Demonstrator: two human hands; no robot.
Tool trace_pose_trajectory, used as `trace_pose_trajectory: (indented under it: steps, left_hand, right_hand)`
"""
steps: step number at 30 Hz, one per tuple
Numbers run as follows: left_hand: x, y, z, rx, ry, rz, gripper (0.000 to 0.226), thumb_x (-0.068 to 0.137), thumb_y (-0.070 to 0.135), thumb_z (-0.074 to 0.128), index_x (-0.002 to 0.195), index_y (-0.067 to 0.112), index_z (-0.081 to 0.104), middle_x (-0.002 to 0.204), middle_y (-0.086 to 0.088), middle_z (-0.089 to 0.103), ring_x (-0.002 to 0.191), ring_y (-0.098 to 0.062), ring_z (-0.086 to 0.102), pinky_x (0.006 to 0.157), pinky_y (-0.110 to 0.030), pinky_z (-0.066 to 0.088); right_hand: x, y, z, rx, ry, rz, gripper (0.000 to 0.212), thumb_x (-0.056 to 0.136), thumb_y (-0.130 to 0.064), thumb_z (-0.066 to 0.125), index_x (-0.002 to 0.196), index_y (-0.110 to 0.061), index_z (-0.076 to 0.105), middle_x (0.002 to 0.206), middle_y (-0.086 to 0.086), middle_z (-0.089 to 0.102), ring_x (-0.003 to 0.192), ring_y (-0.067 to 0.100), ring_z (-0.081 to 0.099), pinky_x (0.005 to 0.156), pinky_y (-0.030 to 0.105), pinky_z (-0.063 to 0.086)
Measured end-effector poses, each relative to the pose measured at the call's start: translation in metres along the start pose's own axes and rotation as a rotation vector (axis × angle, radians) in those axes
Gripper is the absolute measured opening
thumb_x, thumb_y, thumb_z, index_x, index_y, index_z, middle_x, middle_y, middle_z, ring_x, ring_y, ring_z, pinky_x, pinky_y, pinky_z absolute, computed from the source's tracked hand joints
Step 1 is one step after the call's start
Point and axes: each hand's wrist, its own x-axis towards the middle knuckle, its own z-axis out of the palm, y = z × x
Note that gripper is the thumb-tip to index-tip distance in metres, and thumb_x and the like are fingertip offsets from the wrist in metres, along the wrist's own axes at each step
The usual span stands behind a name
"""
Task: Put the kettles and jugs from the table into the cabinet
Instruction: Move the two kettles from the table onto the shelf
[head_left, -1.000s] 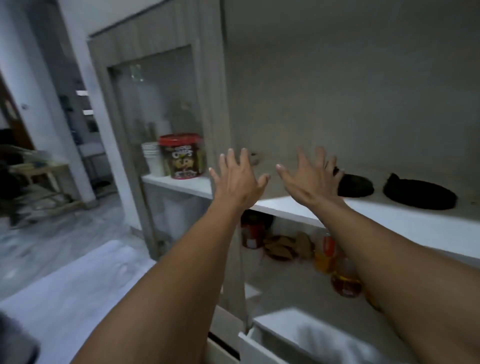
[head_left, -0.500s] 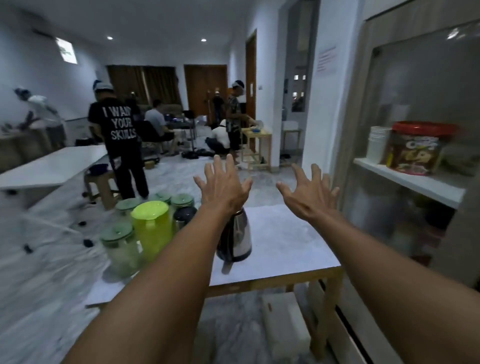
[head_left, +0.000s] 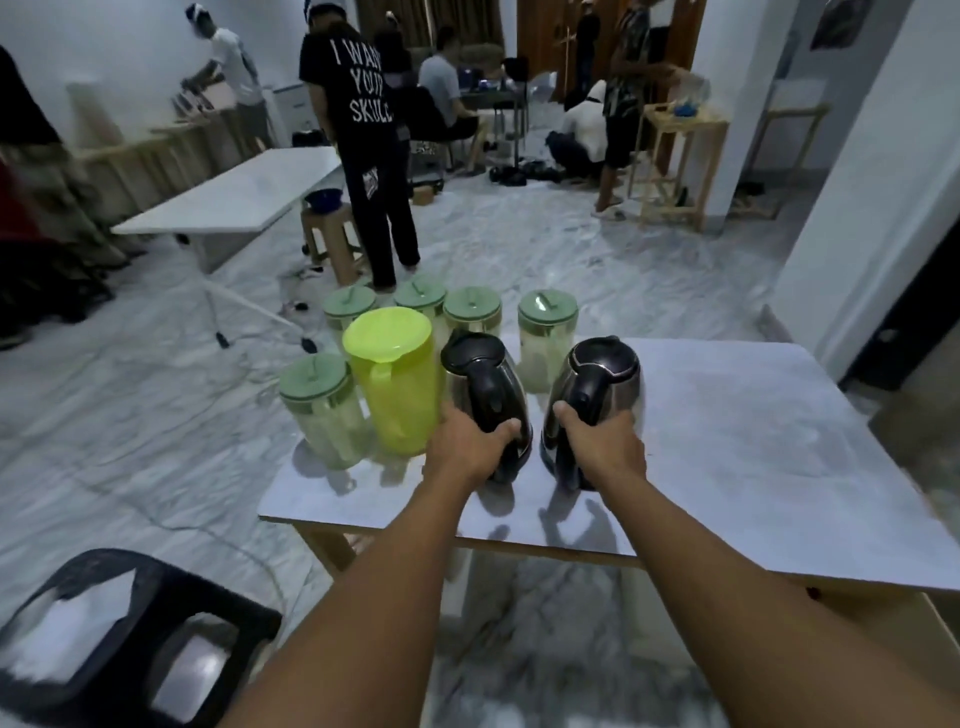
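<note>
Two steel kettles with black lids and handles stand on the white table (head_left: 753, 447). My left hand (head_left: 467, 447) is closed around the handle of the left kettle (head_left: 485, 384). My right hand (head_left: 602, 441) grips the handle of the right kettle (head_left: 605, 379). A bright yellow-green jug (head_left: 395, 379) stands just left of the left kettle. Several clear jugs with pale green lids surround it: one at the front left (head_left: 322, 410), one behind the kettles (head_left: 545, 338), others in a back row (head_left: 470, 312). The cabinet is out of view.
A black plastic stool (head_left: 119, 639) sits at the lower left by the table's corner. Several people stand and sit in the room beyond, the nearest in a black shirt (head_left: 363, 130). A long white table (head_left: 234, 192) stands at the left.
My view has turned from the cabinet shelves to the table. Both hands, open in the air before, have come down and closed on the two kettle handles.
</note>
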Motion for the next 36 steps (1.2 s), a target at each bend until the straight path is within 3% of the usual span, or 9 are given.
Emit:
trace_pose_trajectory:
  steps: [4, 8, 13, 16, 18, 22, 25, 31, 36]
  left_hand:
    - [0.037, -0.003, 0.037, -0.152, -0.034, -0.065, 0.069, 0.072, 0.06, 0.069, 0.12, 0.01, 0.063, 0.116, -0.011, 0.07, 0.107, -0.034, 0.064, 0.094, -0.044, 0.053]
    - [0.052, -0.001, 0.049, -0.233, -0.047, -0.033, 0.04, 0.079, 0.043, 0.065, 0.097, 0.007, 0.07, 0.096, -0.013, 0.073, 0.094, -0.033, 0.066, 0.088, -0.047, 0.054]
    - [0.064, -0.007, 0.052, -0.325, -0.097, -0.028, 0.063, 0.059, 0.058, 0.059, 0.098, 0.009, 0.068, 0.095, -0.012, 0.073, 0.092, -0.033, 0.068, 0.088, -0.051, 0.055]
    - [0.064, -0.003, 0.045, -0.318, -0.14, 0.04, 0.057, 0.065, 0.055, 0.059, 0.098, 0.009, 0.066, 0.095, -0.011, 0.072, 0.091, -0.029, 0.068, 0.09, -0.049, 0.053]
    - [0.057, 0.005, 0.037, -0.284, -0.177, 0.127, 0.049, 0.072, 0.049, 0.059, 0.096, 0.007, 0.066, 0.093, -0.011, 0.071, 0.09, -0.028, 0.067, 0.088, -0.047, 0.054]
    - [0.037, 0.028, 0.014, -0.283, -0.221, 0.298, 0.046, 0.073, 0.046, 0.059, 0.091, 0.004, 0.064, 0.083, -0.009, 0.068, 0.077, -0.028, 0.063, 0.078, -0.043, 0.052]
    - [0.009, 0.058, -0.004, -0.341, -0.273, 0.441, 0.056, 0.068, 0.055, 0.056, 0.086, 0.003, 0.065, 0.083, -0.014, 0.07, 0.079, -0.035, 0.066, 0.078, -0.047, 0.055]
    - [-0.112, 0.128, -0.035, -0.47, -0.431, 0.756, 0.037, 0.069, 0.048, 0.051, 0.07, 0.011, 0.059, 0.068, -0.01, 0.064, 0.066, -0.03, 0.061, 0.069, -0.049, 0.055]
    - [-0.232, 0.168, -0.036, -0.574, -0.585, 0.952, 0.025, 0.077, 0.033, 0.054, 0.07, 0.011, 0.062, 0.067, -0.007, 0.064, 0.063, -0.024, 0.059, 0.061, -0.036, 0.051]
  right_hand:
    - [0.035, 0.003, 0.019, 0.143, -0.036, 0.024, 0.054, 0.083, -0.05, 0.065, 0.119, -0.01, 0.065, 0.106, 0.008, 0.069, 0.1, 0.031, 0.063, 0.087, 0.032, 0.046]
    - [0.051, 0.005, 0.027, 0.163, -0.029, 0.008, 0.021, 0.085, -0.029, 0.062, 0.099, -0.013, 0.061, 0.086, 0.006, 0.061, 0.082, 0.029, 0.055, 0.074, 0.029, 0.038]
    - [0.054, 0.001, 0.026, 0.18, -0.003, 0.022, 0.019, 0.091, -0.027, 0.054, 0.101, -0.011, 0.051, 0.09, 0.008, 0.059, 0.081, 0.03, 0.053, 0.072, 0.032, 0.037]
    - [0.049, 0.001, 0.018, 0.18, 0.021, 0.008, 0.029, 0.09, -0.03, 0.051, 0.109, -0.008, 0.057, 0.097, 0.012, 0.067, 0.086, 0.031, 0.06, 0.073, 0.034, 0.043]
    - [0.039, -0.003, 0.011, 0.187, 0.07, -0.002, 0.034, 0.087, -0.035, 0.051, 0.108, -0.01, 0.059, 0.098, 0.013, 0.07, 0.09, 0.032, 0.064, 0.081, 0.039, 0.051]
    - [0.002, -0.011, -0.014, 0.257, 0.228, -0.028, 0.041, 0.077, -0.048, 0.048, 0.099, -0.017, 0.061, 0.094, 0.009, 0.069, 0.09, 0.033, 0.064, 0.088, 0.046, 0.053]
    - [-0.043, -0.018, -0.048, 0.337, 0.401, -0.057, 0.037, 0.077, -0.047, 0.049, 0.096, -0.018, 0.062, 0.09, 0.008, 0.069, 0.087, 0.033, 0.064, 0.086, 0.045, 0.054]
    - [-0.16, -0.026, -0.143, 0.362, 0.839, -0.116, 0.032, 0.091, -0.033, 0.054, 0.095, -0.003, 0.065, 0.083, 0.01, 0.063, 0.078, 0.029, 0.058, 0.064, 0.029, 0.038]
    - [-0.258, -0.011, -0.23, 0.312, 1.201, -0.064, 0.033, 0.09, -0.033, 0.054, 0.091, -0.003, 0.067, 0.074, 0.006, 0.06, 0.061, 0.02, 0.049, 0.052, 0.027, 0.031]
